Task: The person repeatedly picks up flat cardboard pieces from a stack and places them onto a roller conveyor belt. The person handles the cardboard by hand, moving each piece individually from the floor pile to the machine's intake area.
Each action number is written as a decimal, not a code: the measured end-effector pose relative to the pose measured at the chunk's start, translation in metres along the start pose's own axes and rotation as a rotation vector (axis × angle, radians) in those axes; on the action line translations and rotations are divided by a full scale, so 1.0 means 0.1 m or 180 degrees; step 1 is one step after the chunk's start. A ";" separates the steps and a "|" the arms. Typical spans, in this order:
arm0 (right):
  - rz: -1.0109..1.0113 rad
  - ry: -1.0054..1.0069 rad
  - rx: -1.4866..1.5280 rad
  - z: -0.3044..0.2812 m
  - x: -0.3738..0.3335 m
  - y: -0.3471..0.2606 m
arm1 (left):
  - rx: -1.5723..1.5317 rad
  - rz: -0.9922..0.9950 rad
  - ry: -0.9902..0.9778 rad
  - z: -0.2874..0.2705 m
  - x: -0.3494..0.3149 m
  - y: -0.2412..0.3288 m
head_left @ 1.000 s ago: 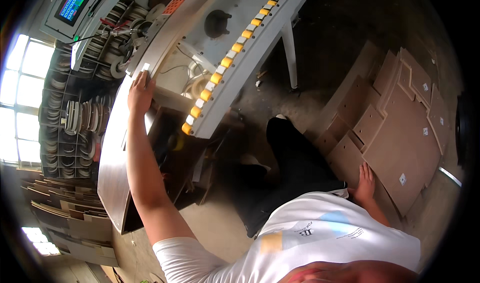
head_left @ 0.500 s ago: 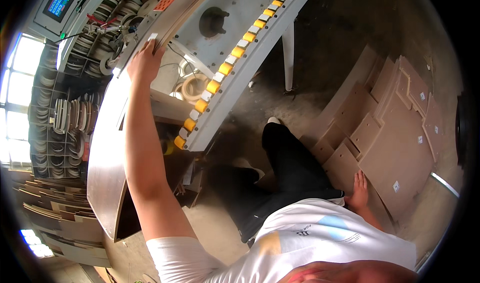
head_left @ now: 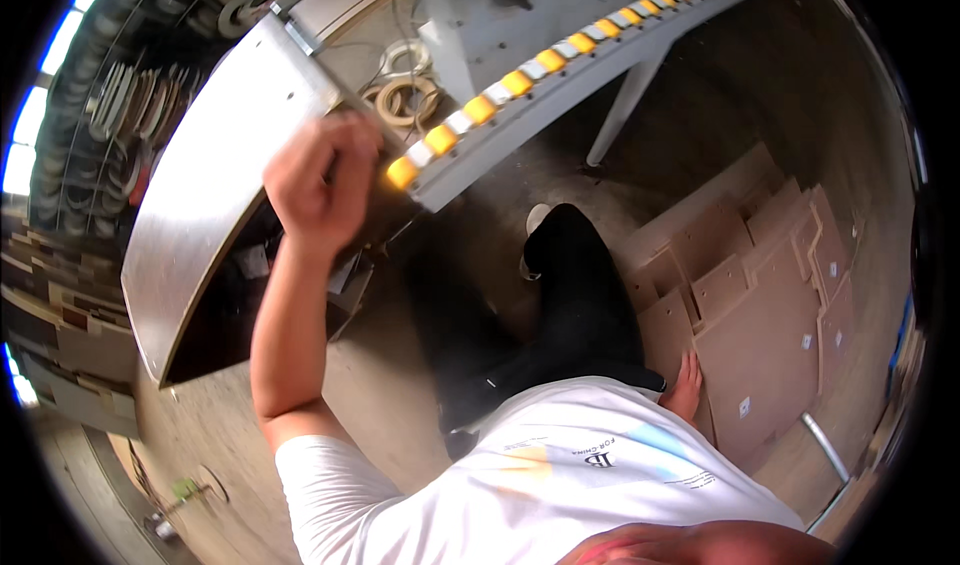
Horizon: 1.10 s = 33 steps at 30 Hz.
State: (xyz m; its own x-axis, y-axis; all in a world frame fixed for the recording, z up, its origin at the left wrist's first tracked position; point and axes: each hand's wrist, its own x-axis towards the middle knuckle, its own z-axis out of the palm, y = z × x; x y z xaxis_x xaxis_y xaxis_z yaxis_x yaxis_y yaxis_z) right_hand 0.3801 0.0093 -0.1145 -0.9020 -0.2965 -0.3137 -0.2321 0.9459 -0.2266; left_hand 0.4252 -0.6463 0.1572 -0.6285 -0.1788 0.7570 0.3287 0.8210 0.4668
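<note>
My left hand (head_left: 325, 177) is raised with its fingers curled in. It is blurred, and nothing shows in its grasp. It hovers by the near corner of a pale curved worktop (head_left: 225, 155), close to the end of a rail of yellow and white rollers (head_left: 481, 110). Past it, a brown board (head_left: 365, 0) lies along the machine. My right hand (head_left: 685, 387) rests with fingers stretched out at the near edge of a stack of brown panels (head_left: 765, 350), low on my right. Some panels have holes, notches and small white labels.
Rolls of edge strip (head_left: 407, 102) lie beyond the roller rail. A rack of coiled strips (head_left: 140, 100) stands at the left, with stacked boards (head_left: 75, 340) below it. A slanted machine leg (head_left: 628, 105) meets the floor ahead. A white bar (head_left: 825, 447) lies right of the panels.
My left hand has come off the board on the machine and drawn back toward me, its fingers curling. My right hand stays on the panels. The whole view has turned.
</note>
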 end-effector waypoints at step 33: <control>0.0162 -0.0192 -0.0703 0.38 0.25 0.43 | 0.2755 -0.2849 -0.0808 0.96 -2.19 -3.60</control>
State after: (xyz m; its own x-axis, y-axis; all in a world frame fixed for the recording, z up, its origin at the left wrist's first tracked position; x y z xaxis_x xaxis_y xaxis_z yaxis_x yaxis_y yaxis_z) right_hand 0.3610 0.0371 -0.1668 -0.8928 -0.2489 -0.3755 -0.2670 0.9637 -0.0039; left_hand 0.3769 -0.8508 -0.2211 -0.5402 -0.8221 0.1796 -0.7848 0.5692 0.2450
